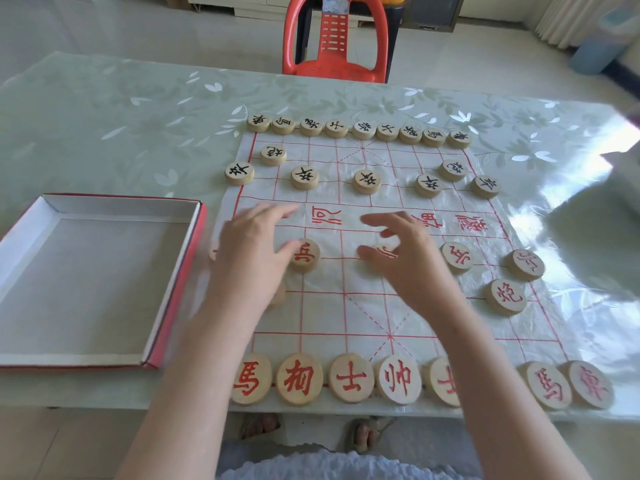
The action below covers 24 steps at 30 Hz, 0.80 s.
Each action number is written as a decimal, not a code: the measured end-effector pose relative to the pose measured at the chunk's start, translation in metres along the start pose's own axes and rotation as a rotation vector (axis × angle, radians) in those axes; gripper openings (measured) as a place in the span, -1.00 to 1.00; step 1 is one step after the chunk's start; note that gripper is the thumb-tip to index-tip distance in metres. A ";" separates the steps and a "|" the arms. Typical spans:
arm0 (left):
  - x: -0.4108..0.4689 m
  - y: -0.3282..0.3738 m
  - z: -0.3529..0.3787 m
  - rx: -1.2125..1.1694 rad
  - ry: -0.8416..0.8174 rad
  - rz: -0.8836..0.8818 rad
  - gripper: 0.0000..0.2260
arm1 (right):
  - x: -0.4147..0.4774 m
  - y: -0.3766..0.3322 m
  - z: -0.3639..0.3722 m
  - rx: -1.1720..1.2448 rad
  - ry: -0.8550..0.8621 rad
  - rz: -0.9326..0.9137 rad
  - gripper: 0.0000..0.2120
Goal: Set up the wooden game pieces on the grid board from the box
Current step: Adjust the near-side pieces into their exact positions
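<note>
Nearest, behind both wrists, 7 round pale wooden pieces with red characters (299, 378) show in a row along the near edge of the thin white grid board with red lines (325, 313). The forearms hide the rest of that row.

The left hand (252, 251) is low over the board, its fingers (277, 211) straight and spread apart, holding nothing. Its thumb tip lies at the edge of a red-character disc (306, 256) just right of it. Another disc is mostly hidden under that wrist.

The right hand (405, 258) has its fingers (377, 221) apart and loosely bent over a half-hidden red-character disc (386, 252). I cannot tell whether they touch it.

Right of these fingers stand 3 more red-marked discs (505, 296), well apart from each other. Left of the left fingers, off the board, a shallow red cardboard box with a grey-white inside (176, 289) lies on the pale green leaf-patterned counter (121, 133).

Beyond the fingertips are round wooden pieces with black characters (367, 181): a line of 5, then 2 set further back, then 9 side by side along the far edge. Past the counter stands a red plastic chair (334, 39).
</note>
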State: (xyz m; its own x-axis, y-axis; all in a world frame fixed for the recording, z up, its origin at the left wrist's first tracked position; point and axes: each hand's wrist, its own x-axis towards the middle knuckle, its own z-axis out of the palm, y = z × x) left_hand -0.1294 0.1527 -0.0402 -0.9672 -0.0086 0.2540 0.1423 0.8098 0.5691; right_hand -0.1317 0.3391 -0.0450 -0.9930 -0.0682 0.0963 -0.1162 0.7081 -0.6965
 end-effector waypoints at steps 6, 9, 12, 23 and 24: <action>-0.005 0.058 0.052 -0.002 -0.148 0.087 -0.60 | -0.019 0.067 -0.063 -0.103 0.120 0.242 -0.63; -0.004 0.075 0.069 0.034 -0.168 0.030 -0.53 | -0.024 0.081 -0.076 -0.104 0.092 0.280 -0.51; -0.001 0.080 0.075 0.117 -0.210 -0.006 -0.46 | -0.023 0.089 -0.081 -0.116 0.021 0.228 -0.46; 0.003 0.079 0.087 0.149 -0.195 -0.126 -0.47 | -0.009 0.097 -0.073 -0.210 -0.025 0.130 -0.50; 0.004 0.080 0.086 0.124 -0.207 -0.136 -0.50 | -0.009 0.097 -0.072 -0.215 -0.019 0.133 -0.50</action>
State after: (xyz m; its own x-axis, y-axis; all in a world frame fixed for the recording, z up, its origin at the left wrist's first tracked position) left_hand -0.1398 0.2683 -0.0613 -0.9999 -0.0127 0.0096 -0.0065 0.8751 0.4838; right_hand -0.1330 0.4592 -0.0626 -0.9997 0.0241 -0.0008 0.0208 0.8448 -0.5347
